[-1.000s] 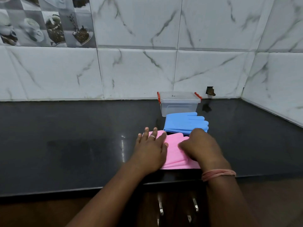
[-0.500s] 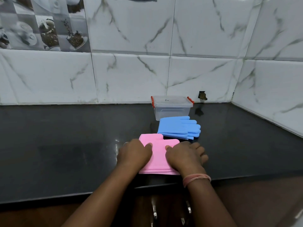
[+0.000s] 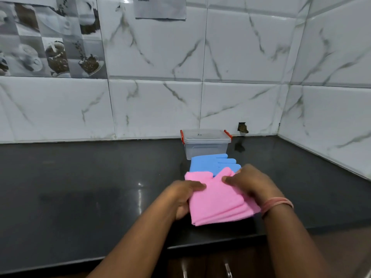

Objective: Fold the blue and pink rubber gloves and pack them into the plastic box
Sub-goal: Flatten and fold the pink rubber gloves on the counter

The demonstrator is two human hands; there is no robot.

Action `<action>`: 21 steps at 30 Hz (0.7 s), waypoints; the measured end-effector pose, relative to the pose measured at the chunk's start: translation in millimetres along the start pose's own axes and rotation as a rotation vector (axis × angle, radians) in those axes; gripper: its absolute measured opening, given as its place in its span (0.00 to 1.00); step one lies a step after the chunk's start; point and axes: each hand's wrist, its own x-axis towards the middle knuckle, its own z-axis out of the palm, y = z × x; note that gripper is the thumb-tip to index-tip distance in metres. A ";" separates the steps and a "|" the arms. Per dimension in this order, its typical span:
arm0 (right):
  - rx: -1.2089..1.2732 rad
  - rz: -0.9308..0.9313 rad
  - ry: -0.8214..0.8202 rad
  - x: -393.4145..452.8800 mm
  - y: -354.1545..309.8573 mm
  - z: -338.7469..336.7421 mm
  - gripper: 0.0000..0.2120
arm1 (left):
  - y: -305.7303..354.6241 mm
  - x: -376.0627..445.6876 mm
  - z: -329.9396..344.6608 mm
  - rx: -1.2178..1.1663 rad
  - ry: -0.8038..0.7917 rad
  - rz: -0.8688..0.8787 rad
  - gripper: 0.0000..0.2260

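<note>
Lidded plastic box (image 3: 205, 146) behind blue gloves (image 3: 208, 163) — pink gloves (image 3: 216, 199) nearest.

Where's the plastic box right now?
In the head view the plastic box sits right of centre at the back of the black counter, against the tiled wall, lid on, directly behind the blue gloves.

Dark, glossy black countertop (image 3: 80, 187), running to a white marble-tile wall at the back and right, where it forms a corner. Clear plastic box (image 3: 205, 146) sits on it near the back wall, lid on, red latches at both ends. Blue gloves (image 3: 208, 164) lie flat on the surface just in front of the box, fingers pointing right. Surface shows faint light reflections.
</note>
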 end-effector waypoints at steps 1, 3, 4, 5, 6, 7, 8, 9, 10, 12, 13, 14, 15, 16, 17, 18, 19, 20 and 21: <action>-0.056 0.017 -0.020 3.6 1.7 2.2 0.18 | -1.9 3.7 0.3 0.056 0.048 0.033 0.14; -0.134 0.047 -0.039 6.7 3.3 14.4 0.22 | 0.8 8.2 -1.3 0.310 0.167 0.162 0.15; -0.152 0.052 -0.025 8.7 6.0 20.9 0.21 | 4.4 10.6 -4.0 0.545 0.256 0.244 0.15; -0.172 0.059 0.009 9.8 8.1 24.6 0.20 | 11.8 13.0 -6.7 0.785 0.365 0.319 0.15; -0.199 0.060 0.063 8.6 8.1 26.3 0.21 | 20.9 12.9 -10.0 0.969 0.472 0.378 0.14; -0.239 0.059 0.128 7.8 4.7 26.1 0.21 | 29.9 14.7 -13.7 1.035 0.530 0.434 0.12; -0.290 0.040 0.192 11.1 -2.3 25.6 0.22 | 38.4 19.7 -16.2 1.022 0.536 0.488 0.08; -0.330 0.012 0.240 14.3 -13.0 25.7 0.23 | 45.0 27.0 -17.5 0.966 0.496 0.525 0.05; -0.339 -0.041 0.271 19.2 -26.8 27.7 0.22 | 49.9 36.1 -17.5 0.888 0.438 0.548 0.04; -0.285 -0.202 0.251 37.5 -60.8 37.1 0.18 | 56.1 59.1 -18.7 0.719 0.355 0.593 0.05; -0.247 -0.272 0.219 48.6 -74.7 44.4 0.17 | 56.0 70.9 -21.0 0.631 0.347 0.606 0.05; -0.211 -0.326 0.196 62.0 -86.6 53.0 0.16 | 56.4 81.6 -22.3 0.548 0.355 0.610 0.05; -0.195 -0.355 0.183 74.3 -95.4 60.9 0.15 | 54.1 91.7 -25.0 0.481 0.372 0.604 0.04; -0.200 -0.380 0.204 85.9 -101.3 68.7 0.15 | 50.8 98.5 -28.1 0.430 0.393 0.600 0.03; -0.247 -0.402 0.255 95.3 -104.9 74.0 0.16 | 46.4 104.1 -32.0 0.404 0.423 0.605 0.03; -0.325 -0.438 0.331 104.2 -105.2 77.7 0.16 | 40.6 107.2 -36.4 0.400 0.462 0.608 0.03; -0.411 -0.474 0.391 112.7 -104.5 79.9 0.16 | 35.4 111.2 -41.3 0.405 0.508 0.621 0.04; -0.480 -0.511 0.435 120.9 -103.0 81.1 0.17 | 31.9 112.8 -44.6 0.404 0.543 0.637 0.05; -0.525 -0.547 0.466 128.6 -101.8 82.3 0.17 | 30.3 117.2 -48.8 0.401 0.557 0.658 0.07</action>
